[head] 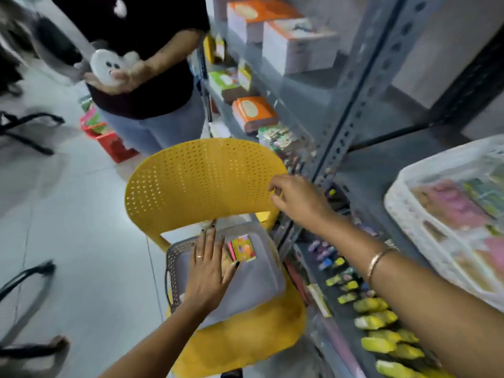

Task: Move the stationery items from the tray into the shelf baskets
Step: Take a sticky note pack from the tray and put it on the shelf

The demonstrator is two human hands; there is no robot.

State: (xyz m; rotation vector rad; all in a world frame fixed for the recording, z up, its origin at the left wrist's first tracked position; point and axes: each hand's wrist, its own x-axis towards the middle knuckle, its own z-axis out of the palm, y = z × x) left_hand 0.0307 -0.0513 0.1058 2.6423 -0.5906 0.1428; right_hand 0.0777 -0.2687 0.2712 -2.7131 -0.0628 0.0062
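A grey plastic tray (pixel 259 290) sits on the seat of a yellow chair (pixel 201 181). Inside the tray lies a small colourful packet (pixel 243 248) with yellow, orange and pink on it. My left hand (pixel 208 271) rests flat in the tray, fingers spread, its fingertips over items beside that packet. My right hand (pixel 296 199) hovers at the right edge of the chair back, fingers loosely curled; nothing shows in it. A white shelf basket (pixel 403 214) with pink and green items stands at the right.
A grey metal shelf (pixel 351 110) runs along the right with orange and white boxes, and small yellow items on a lower level. A person in a dark top stands behind the chair holding a white object (pixel 105 66). A red basket (pixel 111 143) sits on the floor.
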